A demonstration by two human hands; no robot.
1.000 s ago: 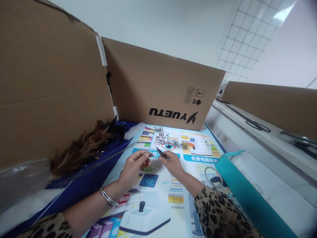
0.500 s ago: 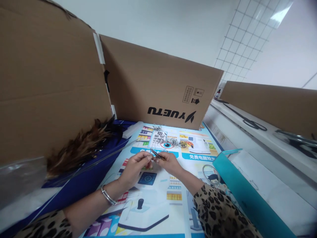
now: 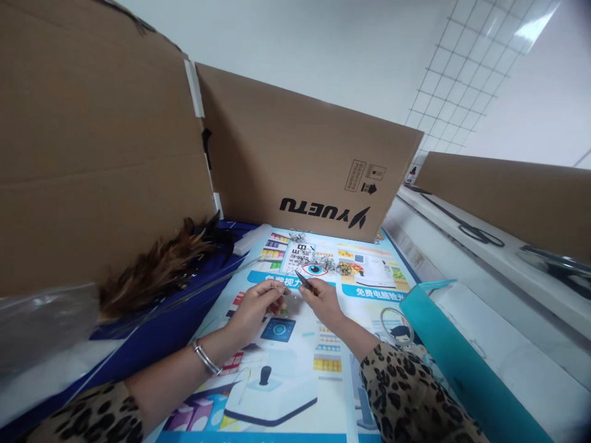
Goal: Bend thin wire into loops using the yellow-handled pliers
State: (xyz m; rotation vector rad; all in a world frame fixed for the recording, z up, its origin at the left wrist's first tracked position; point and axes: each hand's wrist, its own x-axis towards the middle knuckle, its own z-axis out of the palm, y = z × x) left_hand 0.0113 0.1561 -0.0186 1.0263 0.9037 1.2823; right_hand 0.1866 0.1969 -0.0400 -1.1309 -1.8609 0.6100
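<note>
My left hand (image 3: 258, 307) is closed in a pinch over the printed poster sheet (image 3: 277, 394). What sits between its fingertips is too small to make out; a bit of green shows just under them. My right hand (image 3: 323, 303) grips a slim, dark pointed tool (image 3: 305, 282), perhaps tweezers or small pliers. The tool's tip points up and left, apart from the left fingers. Beyond both hands lies a loose heap of small silvery pieces (image 3: 323, 264), with a second little heap (image 3: 298, 236) farther back.
Cardboard panels (image 3: 300, 147) stand behind and at the left. Brown feathers (image 3: 157, 267) and a clear plastic bag (image 3: 50, 332) lie on the left. A wire coil (image 3: 397, 326) and a teal folder-like object (image 3: 452, 351) are on the right, beside a white ledge (image 3: 462, 227).
My hands have drawn apart. The right hand and its tool moved slightly right and away from the left fingertips, which stay pinched. The whole view shifted a little.
</note>
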